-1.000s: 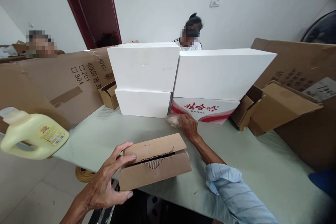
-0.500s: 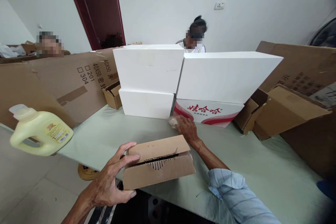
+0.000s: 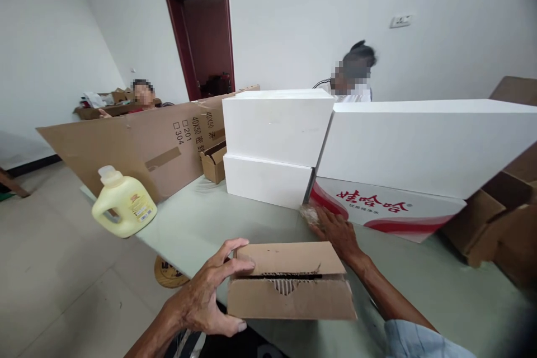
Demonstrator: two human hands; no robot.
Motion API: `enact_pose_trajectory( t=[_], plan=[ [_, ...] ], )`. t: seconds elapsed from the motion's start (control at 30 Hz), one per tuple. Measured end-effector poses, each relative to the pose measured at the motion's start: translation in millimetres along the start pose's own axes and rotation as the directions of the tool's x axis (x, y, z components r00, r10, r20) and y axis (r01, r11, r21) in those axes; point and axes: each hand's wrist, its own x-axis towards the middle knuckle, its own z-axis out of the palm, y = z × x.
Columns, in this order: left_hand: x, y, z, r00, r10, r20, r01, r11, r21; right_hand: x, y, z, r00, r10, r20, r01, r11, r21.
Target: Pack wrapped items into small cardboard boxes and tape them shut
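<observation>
My left hand (image 3: 212, 299) grips the left end of a small brown cardboard box (image 3: 291, 282) at the near edge of the pale green table (image 3: 419, 285), thumb under, fingers on its top flap. The flap is torn along a slot showing corrugation. My right hand (image 3: 338, 232) reaches beyond the box, fingers closed over a crumpled clear plastic wrap (image 3: 309, 213), close against the red-and-white printed carton (image 3: 386, 210).
White boxes (image 3: 277, 148) are stacked at the table's back, with a large white one (image 3: 423, 142) on the printed carton. A yellow detergent jug (image 3: 123, 210) stands at the left corner. Flat cardboard (image 3: 138, 142) leans left; open cartons (image 3: 499, 224) sit right. Two other people sit behind.
The view has swung left and pulled back, showing more floor and the doorway. Both hands keep their places on the box and the plastic wrap.
</observation>
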Motion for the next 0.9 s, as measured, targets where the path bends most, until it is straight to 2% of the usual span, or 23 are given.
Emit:
enact_pose_trajectory(
  t=[0.2,0.4,0.63,0.8,0.9],
  plan=[
    [1.7,-3.2,1.7,1.0,0.004,0.005,-0.004,1.0,-0.015,1.4,-0.4,9.1,1.0,0.018,0.004,-0.018,0.999,-0.033],
    [5.3,-6.5,1.2,0.999,0.036,-0.01,-0.036,0.999,0.0,-14.0,-6.2,23.0,0.998,0.038,-0.051,-0.04,0.999,-0.034],
    [12.5,-15.4,2.7,0.997,0.072,-0.027,-0.073,0.997,-0.017,-12.9,11.1,29.1,1.0,0.0,-0.014,0.002,0.987,0.16],
    [14.4,-20.1,3.2,0.997,0.075,-0.03,-0.075,0.997,-0.006,-12.1,20.4,21.2,0.996,0.071,-0.058,-0.05,0.949,0.311],
    [13.8,-18.4,0.7,0.997,0.074,-0.037,-0.074,0.997,0.012,-27.6,16.8,-4.3,0.985,0.116,-0.127,-0.069,0.943,0.327]
  ],
)
